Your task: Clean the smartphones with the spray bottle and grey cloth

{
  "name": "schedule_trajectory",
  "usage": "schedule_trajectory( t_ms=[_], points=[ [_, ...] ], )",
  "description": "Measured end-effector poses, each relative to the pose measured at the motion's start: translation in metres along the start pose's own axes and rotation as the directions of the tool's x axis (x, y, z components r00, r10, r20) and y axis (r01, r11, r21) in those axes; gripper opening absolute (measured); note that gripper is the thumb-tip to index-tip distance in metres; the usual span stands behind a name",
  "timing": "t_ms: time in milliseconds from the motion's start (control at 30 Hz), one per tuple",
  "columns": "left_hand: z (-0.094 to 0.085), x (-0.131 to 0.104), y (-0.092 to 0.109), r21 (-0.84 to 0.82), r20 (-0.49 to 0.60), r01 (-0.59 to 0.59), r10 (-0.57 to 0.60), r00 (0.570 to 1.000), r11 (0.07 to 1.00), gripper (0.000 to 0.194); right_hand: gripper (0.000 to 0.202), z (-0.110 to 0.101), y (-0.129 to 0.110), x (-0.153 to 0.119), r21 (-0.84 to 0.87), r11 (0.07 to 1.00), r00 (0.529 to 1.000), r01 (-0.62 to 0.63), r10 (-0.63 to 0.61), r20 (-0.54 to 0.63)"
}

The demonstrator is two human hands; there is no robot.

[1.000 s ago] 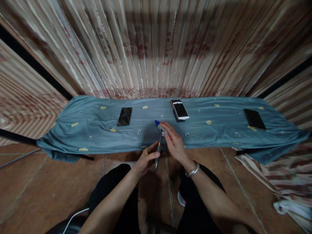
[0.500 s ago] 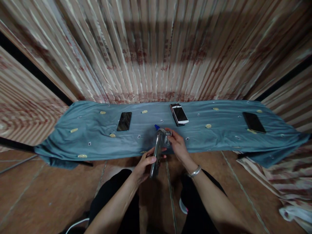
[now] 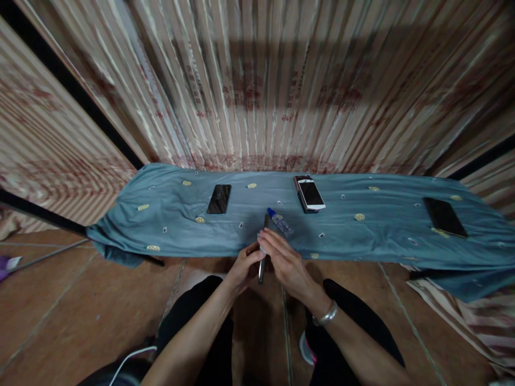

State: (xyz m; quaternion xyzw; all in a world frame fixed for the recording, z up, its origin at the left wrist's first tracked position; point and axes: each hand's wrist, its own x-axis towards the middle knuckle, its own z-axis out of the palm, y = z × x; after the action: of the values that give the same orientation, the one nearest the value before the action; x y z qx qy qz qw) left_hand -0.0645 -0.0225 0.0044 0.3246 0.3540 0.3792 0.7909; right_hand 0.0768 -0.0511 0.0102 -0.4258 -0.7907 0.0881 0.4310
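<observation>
Left hand [image 3: 243, 266] closed by thumb and fingers on a dark phone [image 3: 261, 273], held edge-on above the near edge of the table [image 3: 217, 236]; right hand [image 3: 286, 262] laid against it, fingers together, its grip hidden. A slackened left grip could drop the phone to the floor [image 3: 120, 300]; straying right fingers could roll the bottle [image 3: 282, 224] just beyond.

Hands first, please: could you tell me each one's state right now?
Left hand: closed, holding a phone.
Right hand: over that phone; open or closed cannot be told.
</observation>
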Motion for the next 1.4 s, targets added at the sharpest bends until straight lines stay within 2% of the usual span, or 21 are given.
schedule_trajectory(
  t_ms=[100,200,300,400,500,600,667,767,800,867,1067,1233,1300,1400],
  points=[
    [-0.004,0.0,-0.001,0.004,0.006,-0.025,0.025,1.0,1.0,0.051,0.053,0.001,-0.002,-0.003,0.005,1.0,1.0,0.028,-0.028,0.008],
    [-0.003,-0.004,-0.005,0.037,0.055,-0.005,0.003,0.999,0.999,0.053,0.052,-0.003,0.006,0.002,-0.001,1.0,0.999,0.0,0.0,-0.049],
    [0.001,-0.009,-0.006,0.07,0.042,0.045,-0.048,0.998,0.997,0.06,0.05,-0.007,0.019,0.01,0.017,0.995,0.987,-0.101,0.102,-0.124],
    [0.006,-0.013,-0.002,0.08,0.05,0.081,-0.085,0.995,0.993,0.064,0.045,-0.011,0.031,0.015,0.111,0.959,0.95,-0.26,0.275,-0.149],
    [0.01,-0.015,0.005,0.075,0.104,0.053,-0.061,0.993,0.996,0.059,0.037,-0.011,0.041,0.016,0.266,0.856,0.87,-0.442,0.482,-0.105],
    [0.011,-0.013,0.007,0.045,0.133,0.029,-0.035,0.991,0.999,0.052,0.032,-0.005,0.046,0.015,0.453,0.72,0.788,-0.526,0.613,-0.059],
    [0.01,-0.012,0.006,0.02,0.139,0.021,-0.024,0.99,1.0,0.05,0.03,0.001,0.048,0.015,0.599,0.579,0.719,-0.553,0.695,-0.008],
    [0.008,-0.009,0.003,-0.035,0.131,0.019,-0.015,0.991,0.999,0.048,0.028,0.008,0.046,0.016,0.78,0.29,0.613,-0.554,0.776,0.147],
    [0.008,-0.008,0.002,-0.06,0.125,0.028,-0.02,0.992,0.998,0.047,0.028,0.009,0.045,0.017,0.809,0.217,0.593,-0.546,0.783,0.19],
    [0.007,-0.007,0.002,-0.117,0.11,0.049,-0.036,0.993,0.992,0.043,0.027,0.01,0.044,0.018,0.831,0.133,0.569,-0.54,0.786,0.244],
    [0.003,-0.002,0.002,-0.206,0.067,0.057,-0.044,0.997,0.977,0.037,0.016,0.015,0.043,0.017,0.815,0.012,0.515,-0.579,0.78,0.355],
    [-0.002,0.001,0.0,-0.271,0.018,0.069,-0.066,0.998,0.96,0.029,0.011,0.021,0.041,0.014,0.813,-0.024,0.486,-0.582,0.792,0.37],
    [-0.003,0.001,0.0,-0.265,0.018,0.069,-0.067,0.998,0.962,0.032,0.012,0.021,0.039,0.014,0.814,-0.027,0.475,-0.581,0.8,0.366],
    [-0.002,0.0,-0.002,-0.233,0.024,0.047,-0.043,0.999,0.971,0.045,0.014,0.023,0.037,0.015,0.813,-0.022,0.465,-0.582,0.811,0.355]
  ],
)
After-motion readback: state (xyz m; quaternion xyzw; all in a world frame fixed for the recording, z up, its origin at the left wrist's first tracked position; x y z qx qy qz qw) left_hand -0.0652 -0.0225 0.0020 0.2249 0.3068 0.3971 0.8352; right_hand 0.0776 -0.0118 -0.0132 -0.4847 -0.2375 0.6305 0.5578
